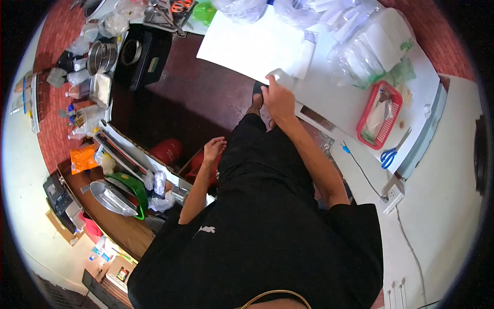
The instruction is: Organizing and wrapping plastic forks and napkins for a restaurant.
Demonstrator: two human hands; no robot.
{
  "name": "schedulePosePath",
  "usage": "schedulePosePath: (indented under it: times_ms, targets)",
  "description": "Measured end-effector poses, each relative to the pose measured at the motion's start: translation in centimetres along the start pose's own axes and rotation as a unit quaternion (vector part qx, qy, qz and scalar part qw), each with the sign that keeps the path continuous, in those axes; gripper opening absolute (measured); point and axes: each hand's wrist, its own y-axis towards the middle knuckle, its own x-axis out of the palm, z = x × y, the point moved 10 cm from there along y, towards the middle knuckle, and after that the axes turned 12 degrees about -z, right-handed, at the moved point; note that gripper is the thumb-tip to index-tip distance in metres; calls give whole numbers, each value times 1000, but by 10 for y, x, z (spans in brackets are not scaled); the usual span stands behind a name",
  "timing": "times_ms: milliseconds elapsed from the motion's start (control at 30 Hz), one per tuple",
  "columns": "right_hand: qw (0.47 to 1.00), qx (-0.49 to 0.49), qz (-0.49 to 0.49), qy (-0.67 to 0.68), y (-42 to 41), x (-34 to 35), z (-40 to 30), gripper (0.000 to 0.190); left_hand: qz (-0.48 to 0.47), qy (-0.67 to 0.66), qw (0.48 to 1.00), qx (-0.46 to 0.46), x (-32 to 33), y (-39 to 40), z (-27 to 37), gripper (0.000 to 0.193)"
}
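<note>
My left hand (215,149) hangs beside my left thigh, fingers loosely bent, with nothing visible in it. Over the front edge of a white table (328,98) reaches my right hand (279,101), its index finger and thumb apart. Just beyond its knuckles is a pale, translucent piece (283,76); whether the hand touches or grips it is unclear. A large, brightly lit white sheet (247,42) lies on the table in front of that hand.
Clear plastic bags (353,58) crowd the table's far side. A red plastic basket (380,115) holds clear packaging, with blue-handled scissors (389,157) nearby. Left stand steel sieves (102,58), a metal tray (101,90) and a black box (141,58). A cable (364,174) runs to a wall socket (393,194).
</note>
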Motion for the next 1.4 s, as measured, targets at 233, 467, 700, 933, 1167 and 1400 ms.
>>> schedulePosePath:
  times_ms: [233, 467, 700, 933, 1167, 1400]
  targets:
    - [999, 8, -23, -23, 7, 8, 7, 21, 69, -6, 994, -88, -35, -24, -56, 27]
    - [999, 9, -31, -39, 8, 10, 8, 19, 27, 34, 998, -43, -18, -2, -46, 25]
    - [998, 8, -43, -54, 11, 16, 15, 20, 12, -4, 999, -42, -24, 3, -53, 25]
    - [1000, -13, -17, -22, 8, 6, 7, 19, 20, 24, 998, -48, -29, 1, -59, 27]
    - [1000, -17, -18, -18, 11, 12, 17, 23, 15, 5, 999, -44, -22, -4, -57, 27]
    - [999, -45, -3, 18, 7, 1, 5, 21, 21, 4, 999, -36, -23, 0, -63, 26]
